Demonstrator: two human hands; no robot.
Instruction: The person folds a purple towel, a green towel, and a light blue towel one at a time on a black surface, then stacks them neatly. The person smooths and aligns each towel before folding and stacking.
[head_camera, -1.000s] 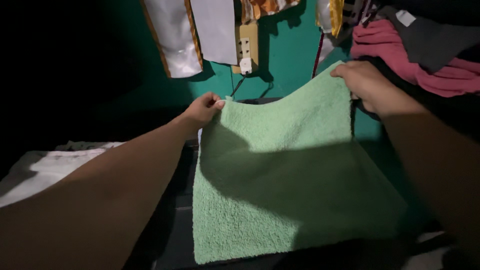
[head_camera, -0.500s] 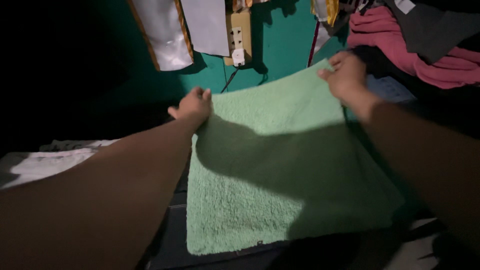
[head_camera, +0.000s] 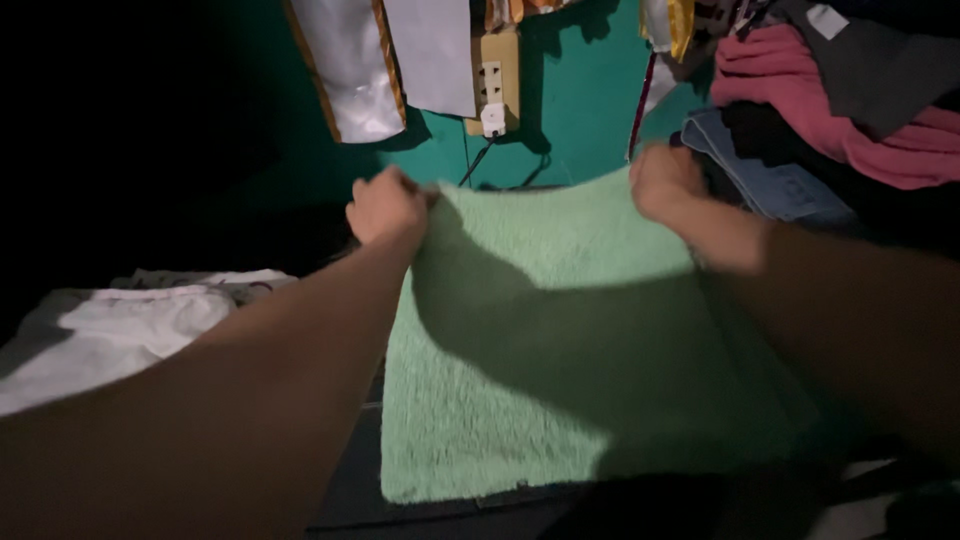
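- Much of the left of the view is lost in darkness, and nothing can be made out there beyond a pale white cloth (head_camera: 130, 335) lying low at the left.
- The near part of the green towel (head_camera: 520, 350) is covered by the shadow of the forearms, so its pile is hard to read there; its right edge fades into the dark.
- The dark surface (head_camera: 350, 480) under the towel is seen only as a narrow strip along the towel's left and near edges; what it is made of cannot be told.
- The right hand (head_camera: 665, 180) is blurred, and its fingers cannot be counted.
- On the teal wall (head_camera: 580, 90) a cream, upright socket strip (head_camera: 495, 80) is fixed, with a white plug low on it and a dark cord hanging from it.
- Left of the strip, glossy white packets with orange edges (head_camera: 350, 60) are hung; their tops are cut off by the upper edge.
- At the upper right a pile of clothes is seen: a pink garment (head_camera: 860, 120), a dark grey one above it and a folded blue denim piece (head_camera: 780, 180) at its left foot.
- The towel is light green, fluffy and roughly square, laid flat across the middle of the dark surface, its near edge by the surface's near edge.
- Its far left corner is gripped by the closed left hand (head_camera: 385, 205); its far right corner is clutched by the right hand.
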